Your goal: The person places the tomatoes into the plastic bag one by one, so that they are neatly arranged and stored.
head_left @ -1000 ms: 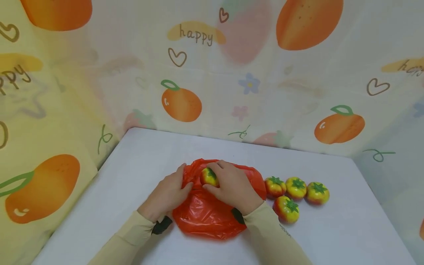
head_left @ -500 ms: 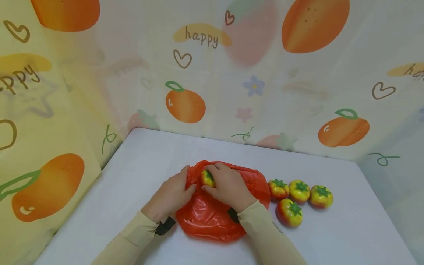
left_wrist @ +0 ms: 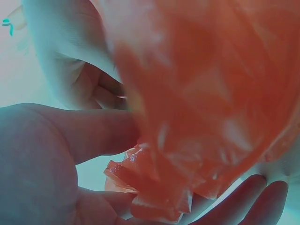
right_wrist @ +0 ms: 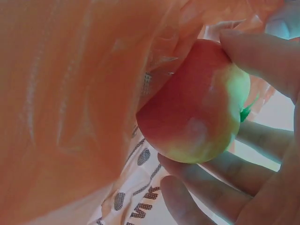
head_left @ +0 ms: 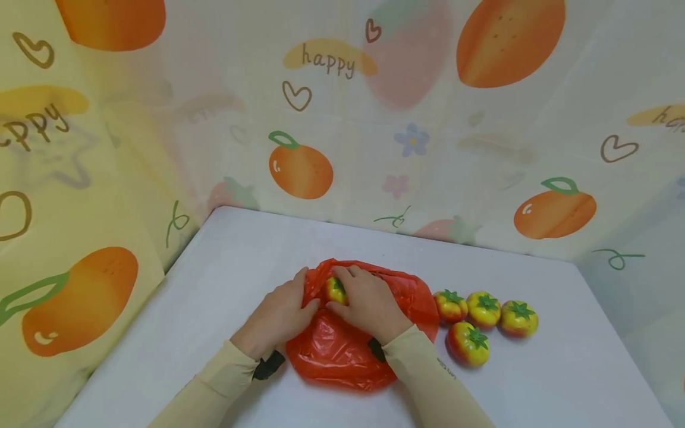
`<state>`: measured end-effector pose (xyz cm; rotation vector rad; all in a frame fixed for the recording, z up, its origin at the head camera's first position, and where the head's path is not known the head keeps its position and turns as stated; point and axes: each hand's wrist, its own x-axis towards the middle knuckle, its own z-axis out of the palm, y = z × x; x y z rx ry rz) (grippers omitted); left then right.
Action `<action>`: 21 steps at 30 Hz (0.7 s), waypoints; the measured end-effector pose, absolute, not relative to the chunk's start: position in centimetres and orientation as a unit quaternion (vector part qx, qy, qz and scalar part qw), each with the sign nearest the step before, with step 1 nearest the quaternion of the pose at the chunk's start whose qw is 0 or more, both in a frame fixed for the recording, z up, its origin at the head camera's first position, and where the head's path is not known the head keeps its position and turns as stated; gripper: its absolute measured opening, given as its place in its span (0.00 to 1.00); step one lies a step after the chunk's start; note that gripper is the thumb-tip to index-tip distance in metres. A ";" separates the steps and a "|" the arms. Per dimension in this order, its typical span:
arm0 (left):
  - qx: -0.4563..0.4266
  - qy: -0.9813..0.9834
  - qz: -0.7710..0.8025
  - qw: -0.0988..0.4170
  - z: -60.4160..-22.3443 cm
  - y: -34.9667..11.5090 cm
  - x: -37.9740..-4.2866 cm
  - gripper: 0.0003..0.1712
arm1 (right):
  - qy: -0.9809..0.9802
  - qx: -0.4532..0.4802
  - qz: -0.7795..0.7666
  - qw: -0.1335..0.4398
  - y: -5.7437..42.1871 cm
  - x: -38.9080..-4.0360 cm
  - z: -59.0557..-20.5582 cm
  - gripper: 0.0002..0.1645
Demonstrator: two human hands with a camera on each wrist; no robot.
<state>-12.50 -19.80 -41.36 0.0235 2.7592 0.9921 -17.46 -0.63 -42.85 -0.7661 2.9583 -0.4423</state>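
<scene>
The right hand (head_left: 369, 303) pinches a red-and-yellow tomato-like fruit (right_wrist: 192, 108), thumb on one side, fingers curled under the other, its green cap toward the palm. The left hand (head_left: 275, 315) grips the edge of a red plastic bag (head_left: 337, 356), film between thumb and fingers. The fruit is at the bag's mouth, against the thin film; how deep it sits, I cannot tell. Best to hold that lip taut and wide, and to loosen the right fingers only once the fruit clears the film. Just right of the bag, four similar fruits (head_left: 468, 344) cluster on the white table (head_left: 562, 380).
</scene>
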 end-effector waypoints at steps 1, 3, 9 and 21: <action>0.008 0.936 0.337 0.105 -41.4 -19.7 -12.5 0.48 | 0.958 -0.246 -0.142 0.028 -0.5 -17.4 -42.8 0.43; 0.009 0.936 0.337 0.106 -41.5 -19.5 -12.6 0.48 | 0.959 -0.242 -0.145 0.029 -0.2 -17.2 -42.7 0.44; 0.015 0.936 0.335 0.108 -41.4 -19.2 -12.6 0.47 | 0.957 -0.237 -0.166 0.021 1.8 -16.3 -41.3 0.42; 0.015 0.939 0.323 0.115 -41.1 -19.6 -12.5 0.47 | 0.968 -0.201 -0.149 -0.036 9.6 -12.0 -37.7 0.41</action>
